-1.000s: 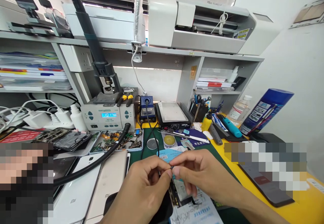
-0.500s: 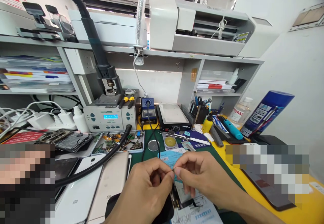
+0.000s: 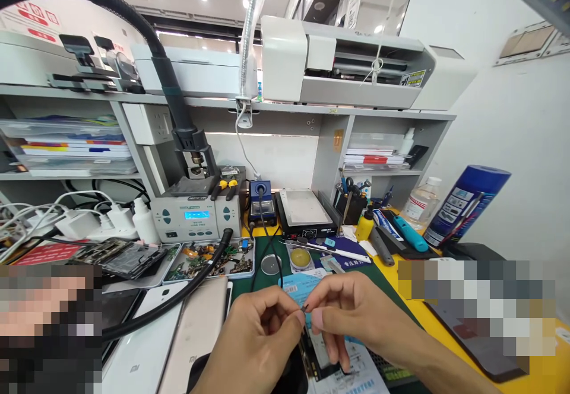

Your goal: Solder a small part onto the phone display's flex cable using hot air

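Note:
In the middle foreground, my left hand [image 3: 260,337] is closed in a pinch, with a tiny dark piece [image 3: 304,308] between thumb and forefinger; its kind is too small to tell. My right hand [image 3: 351,317] meets it from the other side. Its thumb and forefinger curl together at the same spot, and what they grip is mostly hidden. Its other fingers hang down over an opened phone [image 3: 317,370] with bare inner parts, partly covered by my hands. Blue and white printed paper [image 3: 367,376] lies under the phone.
Phones, including a white one [image 3: 145,329] and a gold one [image 3: 202,317], lie left under a black hose [image 3: 178,299]. Behind are a tray of circuit parts [image 3: 253,257], a hot-air station [image 3: 196,216], a heating plate [image 3: 307,207] and tweezers [image 3: 347,254]. A blue spray can [image 3: 467,204] stands right.
The head view has tipped up a little, so the scene sits lower. My right fingertips have drawn slightly apart from the left ones, and the tiny dark piece shows more between them.

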{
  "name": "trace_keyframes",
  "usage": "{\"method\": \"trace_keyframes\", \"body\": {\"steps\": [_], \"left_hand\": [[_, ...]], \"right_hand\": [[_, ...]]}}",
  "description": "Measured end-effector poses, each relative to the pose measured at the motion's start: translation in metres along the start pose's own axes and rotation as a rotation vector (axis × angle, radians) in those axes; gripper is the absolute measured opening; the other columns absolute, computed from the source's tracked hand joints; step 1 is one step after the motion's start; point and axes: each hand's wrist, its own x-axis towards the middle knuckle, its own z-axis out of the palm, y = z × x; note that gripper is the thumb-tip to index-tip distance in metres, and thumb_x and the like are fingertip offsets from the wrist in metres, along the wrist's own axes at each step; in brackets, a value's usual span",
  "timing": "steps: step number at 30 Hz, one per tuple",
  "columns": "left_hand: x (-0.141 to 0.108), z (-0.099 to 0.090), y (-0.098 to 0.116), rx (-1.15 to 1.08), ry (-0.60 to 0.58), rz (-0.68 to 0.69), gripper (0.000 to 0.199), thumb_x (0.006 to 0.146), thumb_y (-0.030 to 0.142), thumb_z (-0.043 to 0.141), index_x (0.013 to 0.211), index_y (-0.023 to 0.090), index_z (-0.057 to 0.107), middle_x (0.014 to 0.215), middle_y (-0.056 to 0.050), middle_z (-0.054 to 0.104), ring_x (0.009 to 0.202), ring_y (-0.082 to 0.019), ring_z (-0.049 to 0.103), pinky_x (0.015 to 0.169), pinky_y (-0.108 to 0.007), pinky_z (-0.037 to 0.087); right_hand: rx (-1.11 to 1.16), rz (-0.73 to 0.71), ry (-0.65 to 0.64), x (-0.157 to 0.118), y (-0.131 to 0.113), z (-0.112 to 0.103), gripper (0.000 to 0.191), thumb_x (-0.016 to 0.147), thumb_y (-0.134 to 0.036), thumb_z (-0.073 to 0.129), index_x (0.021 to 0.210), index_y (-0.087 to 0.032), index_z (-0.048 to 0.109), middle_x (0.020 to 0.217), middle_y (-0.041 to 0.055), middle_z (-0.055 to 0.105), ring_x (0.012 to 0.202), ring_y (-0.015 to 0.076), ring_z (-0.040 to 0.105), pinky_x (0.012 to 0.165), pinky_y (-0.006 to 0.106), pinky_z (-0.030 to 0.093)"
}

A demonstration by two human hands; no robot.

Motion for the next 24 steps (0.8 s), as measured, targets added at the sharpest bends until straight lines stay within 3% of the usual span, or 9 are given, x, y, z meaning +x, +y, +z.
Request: {"method": "trace_keyframes", "body": {"steps": [13, 18, 24], "left_hand": [[0.009, 0.006, -0.012, 0.009, 0.073, 0.021, 0.028, 0.076, 0.042, 0.068, 0.073, 0.014, 0.064, 0.06, 0.002, 0.049, 0.055, -0.011, 0.037, 0.052, -0.027, 0.024], [0.009, 0.006, -0.007, -0.031, 0.075, 0.043, 0.02, 0.073, 0.034, 0.068, 0.072, 0.016, 0.061, 0.058, 0.004, 0.046, 0.054, -0.01, 0.035, 0.051, -0.026, 0.023], [0.006, 0.003, -0.004, -0.087, 0.0, 0.047, 0.016, 0.071, 0.031, 0.067, 0.072, 0.017, 0.06, 0.057, 0.006, 0.043, 0.054, -0.009, 0.034, 0.052, -0.026, 0.022]], "right_hand": [[-0.268, -0.026, 0.131, 0.004, 0.004, 0.006, 0.027, 0.083, -0.039, 0.077, 0.076, -0.016, 0.063, 0.048, -0.0034, 0.062, 0.04, 0.0095, 0.055, 0.041, 0.018, 0.049], [-0.277, -0.037, 0.107, 0.006, 0.008, 0.004, 0.028, 0.084, -0.04, 0.077, 0.077, -0.018, 0.061, 0.047, -0.0044, 0.06, 0.041, 0.0096, 0.054, 0.042, 0.018, 0.048], [-0.229, -0.071, 0.026, 0.004, 0.009, 0.004, 0.034, 0.081, -0.04, 0.082, 0.077, -0.018, 0.057, 0.05, -0.0034, 0.062, 0.042, 0.0087, 0.056, 0.043, 0.017, 0.047]]}}
